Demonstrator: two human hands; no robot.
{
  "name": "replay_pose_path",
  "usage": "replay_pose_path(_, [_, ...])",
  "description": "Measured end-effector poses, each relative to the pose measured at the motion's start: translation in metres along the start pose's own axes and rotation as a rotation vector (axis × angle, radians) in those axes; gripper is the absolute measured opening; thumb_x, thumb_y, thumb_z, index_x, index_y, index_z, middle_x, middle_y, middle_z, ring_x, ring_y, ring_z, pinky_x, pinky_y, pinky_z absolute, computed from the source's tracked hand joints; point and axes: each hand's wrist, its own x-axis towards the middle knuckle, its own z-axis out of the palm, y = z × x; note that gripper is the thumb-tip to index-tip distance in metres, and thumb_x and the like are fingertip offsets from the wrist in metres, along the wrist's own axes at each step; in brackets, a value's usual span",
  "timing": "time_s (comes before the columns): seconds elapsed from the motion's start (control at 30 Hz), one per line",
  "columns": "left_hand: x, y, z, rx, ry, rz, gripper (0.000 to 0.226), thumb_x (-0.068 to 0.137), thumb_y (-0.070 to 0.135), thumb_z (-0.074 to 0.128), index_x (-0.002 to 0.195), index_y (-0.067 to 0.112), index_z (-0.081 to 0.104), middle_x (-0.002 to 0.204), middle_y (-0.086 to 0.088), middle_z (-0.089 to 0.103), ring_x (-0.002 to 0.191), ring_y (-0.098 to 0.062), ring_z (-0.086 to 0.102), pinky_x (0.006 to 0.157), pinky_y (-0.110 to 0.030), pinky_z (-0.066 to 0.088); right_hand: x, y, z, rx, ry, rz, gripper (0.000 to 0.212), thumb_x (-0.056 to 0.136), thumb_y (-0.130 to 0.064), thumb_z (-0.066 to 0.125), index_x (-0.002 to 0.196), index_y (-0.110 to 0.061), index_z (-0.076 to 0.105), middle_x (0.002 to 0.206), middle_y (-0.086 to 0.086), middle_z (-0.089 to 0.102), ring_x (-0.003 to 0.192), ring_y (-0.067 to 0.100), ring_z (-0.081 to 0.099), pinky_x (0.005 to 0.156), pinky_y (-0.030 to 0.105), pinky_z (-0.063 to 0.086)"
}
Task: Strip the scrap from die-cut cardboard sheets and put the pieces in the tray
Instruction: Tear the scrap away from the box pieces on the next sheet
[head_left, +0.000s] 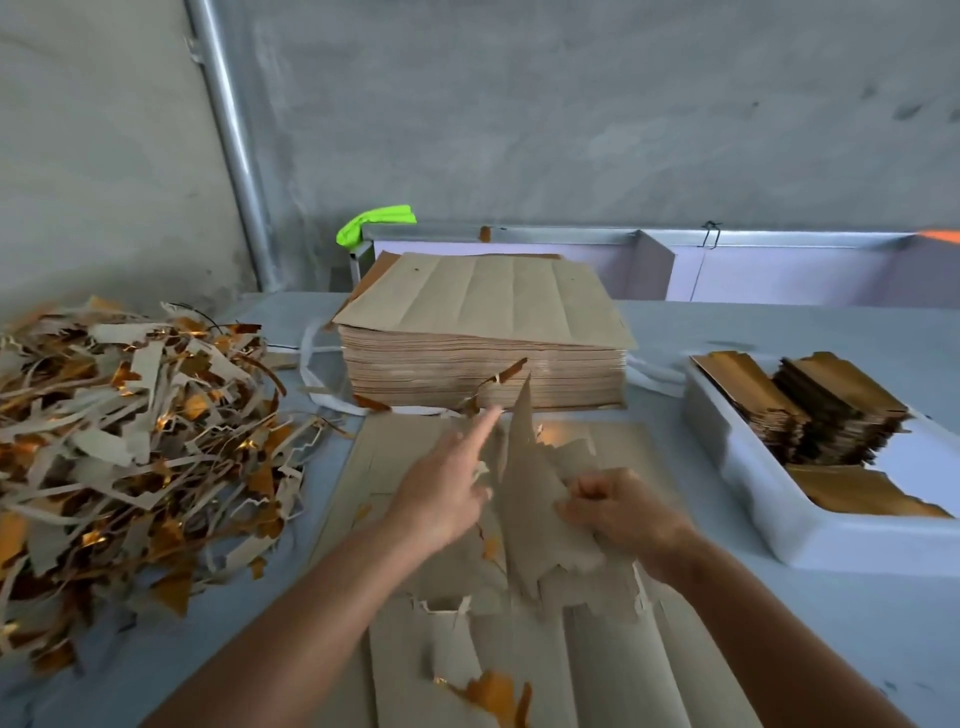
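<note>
**Stripping under way, thick stack still waiting**

The die-cut sheet (519, 597) lies flat on the grey tabletop (779, 623), just in front of the tall stack of uncut brown sheets (483, 332). The right hand (618, 514) has its fingers curled tight around a torn, pointed flap of scrap (524, 467) that stands up from the sheet. The left hand (441, 493) is spread, fingers straight, index reaching toward the stack, holding nothing.

Judging by the layout, the job is partly done: left of the stack a large heap of scrap strips (135, 441) has built up, and right of it the white tray (769, 519) holds 2 or more piles of finished pieces (841, 410). The stack's thickness suggests much remains.

The board is matte grey-brown on this face, shiny gold foil on the other, with ragged, notched torn edges.
</note>
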Motion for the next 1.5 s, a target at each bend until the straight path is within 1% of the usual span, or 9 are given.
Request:
replay_pose_path(0.07, [0.012, 0.012, 0.000, 0.147, -0.205, 0.127, 0.108, 0.086, -0.001, 0.060, 0.134, 0.067, -0.008, 0.117, -0.006, 0.053, 0.067, -0.009, 0.053, 0.054, -0.024, 0.050, -0.001, -0.001, -0.003, -0.148, -0.034, -0.095, 0.023, 0.087, -0.006, 0.062, 0.065, -0.008, 0.057, 0.065, 0.006, 0.052, 0.059, 0.013, 0.049, 0.052, 0.022, 0.039])
replay_pose_path(0.17, [0.025, 0.021, -0.001, 0.265, -0.277, 0.170, 0.090, 0.086, -0.001, 0.061, 0.143, 0.054, 0.016, 0.137, -0.007, 0.045, 0.099, -0.023, 0.059, 0.078, -0.027, 0.046, -0.003, -0.003, -0.009, -0.341, -0.060, -0.193, 0.016, 0.088, -0.008, 0.062, 0.072, -0.003, 0.064, 0.073, 0.011, 0.058, 0.065, 0.010, 0.051, 0.059, 0.022, 0.043])
replay_pose_path(0.37, [0.031, 0.016, 0.008, 0.196, -0.135, 0.144, 0.026, 0.084, 0.009, 0.067, 0.109, 0.014, 0.058, 0.103, -0.009, 0.062, 0.096, -0.026, 0.061, 0.077, -0.035, 0.049, 0.001, 0.002, 0.006, -0.362, 0.053, -0.158, 0.038, 0.085, -0.010, 0.060, 0.051, -0.021, 0.048, 0.059, -0.004, 0.046, 0.057, 0.009, 0.042, 0.054, 0.023, 0.036])
replay_pose_path(0.6, [0.020, -0.004, 0.021, 0.025, 0.001, 0.222, 0.023, 0.084, 0.016, 0.070, 0.103, 0.009, 0.059, 0.100, -0.006, 0.064, 0.094, -0.021, 0.062, 0.072, -0.022, 0.042, 0.021, -0.001, 0.026, -0.644, 0.260, -0.143, 0.031, 0.092, -0.031, 0.053, 0.065, -0.018, 0.046, 0.065, -0.003, 0.047, 0.068, 0.017, 0.049, 0.059, 0.024, 0.035])
replay_pose_path(0.8, [0.025, -0.024, 0.043, -0.092, 0.148, -0.004, 0.011, 0.079, 0.018, 0.073, 0.083, 0.011, 0.065, 0.085, 0.002, 0.054, 0.083, -0.018, 0.059, 0.062, -0.018, 0.032, 0.010, 0.014, 0.025, -0.218, 0.445, -0.090, 0.029, 0.086, -0.018, 0.063, 0.064, -0.002, 0.054, 0.064, 0.011, 0.056, 0.056, 0.017, 0.048, 0.049, 0.022, 0.042])
replay_pose_path(1.03, [0.020, -0.037, 0.049, 0.013, 0.321, -0.054, 0.019, 0.081, 0.025, 0.072, 0.072, 0.017, 0.057, 0.084, 0.006, 0.049, 0.073, -0.010, 0.046, 0.062, -0.020, 0.031, -0.012, 0.013, -0.020, 0.320, 0.807, 0.087, 0.033, 0.090, -0.025, 0.058, 0.098, 0.007, 0.052, 0.099, 0.029, 0.059, 0.090, 0.045, 0.058, 0.077, 0.059, 0.053])
replay_pose_path(1.2, [0.012, -0.007, 0.038, 0.072, 0.492, 0.277, 0.034, 0.051, -0.014, 0.078, 0.057, 0.007, 0.052, 0.064, -0.005, 0.050, 0.048, -0.013, 0.041, 0.043, -0.018, 0.030, 0.002, -0.005, -0.028, -0.176, 0.703, -0.025, 0.054, 0.089, 0.006, 0.038, 0.134, -0.022, 0.044, 0.107, 0.012, 0.056, 0.092, 0.029, 0.053, 0.083, 0.046, 0.049])
replay_pose_path(1.37, [0.012, 0.012, 0.048, 0.229, 0.447, 0.460, 0.037, 0.038, -0.014, 0.080, 0.063, 0.009, 0.065, 0.065, -0.004, 0.056, 0.045, -0.016, 0.053, 0.041, -0.021, 0.047, 0.047, -0.034, -0.010, -0.579, 0.473, -0.137, 0.065, 0.096, -0.004, 0.036, 0.149, -0.037, 0.018, 0.113, 0.016, 0.063, 0.092, 0.030, 0.060, 0.084, 0.040, 0.049])
replay_pose_path(1.5, [0.012, 0.014, 0.055, 0.279, 0.446, 0.460, 0.036, 0.043, -0.009, 0.084, 0.072, 0.009, 0.071, 0.064, -0.003, 0.057, 0.048, -0.013, 0.054, 0.043, -0.023, 0.050, 0.065, -0.035, -0.008, -0.485, 0.447, 0.008, 0.030, 0.098, -0.010, 0.037, 0.114, -0.012, 0.062, 0.105, 0.014, 0.066, 0.085, 0.026, 0.060, 0.079, 0.038, 0.052])
